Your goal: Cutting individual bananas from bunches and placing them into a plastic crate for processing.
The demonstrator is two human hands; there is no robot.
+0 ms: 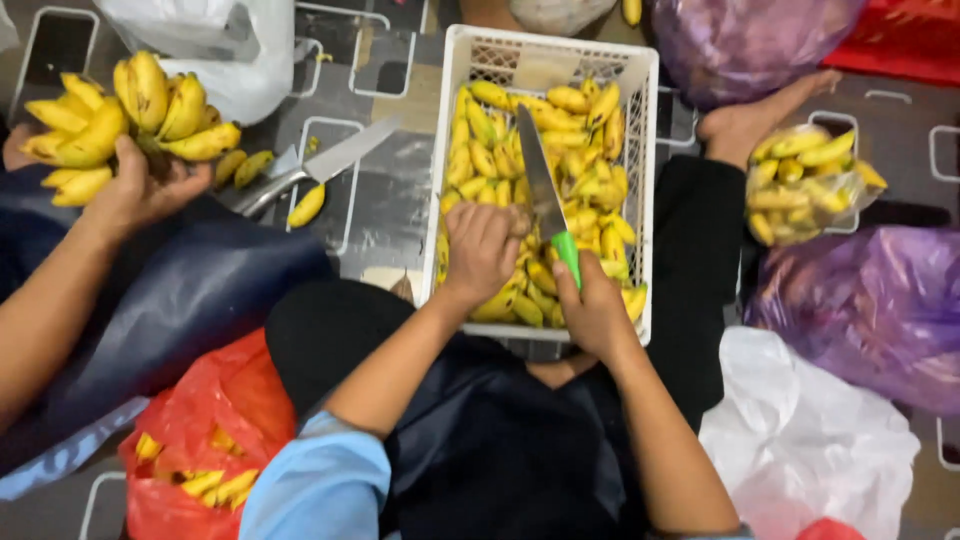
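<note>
While my right hand (597, 310) clenches the green-handled knife (548, 200), left fingers (480, 235) grip a banana bunch (520, 285) inside the white crate (640, 180) of small yellow bananas between my knees.

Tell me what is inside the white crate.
The white crate holds small yellow bananas. The left hand grips some; the right hand holds a green-handled knife over them. The crate's bottom is covered.

A co-worker's hand (140, 190) held a banana bunch (120, 115) at left, a second knife (320, 165) lay on the patterned floor (385, 210), with a red bag (205, 440), purple bags (870, 310) and a clear bag of bananas (805, 185) nearby.
</note>
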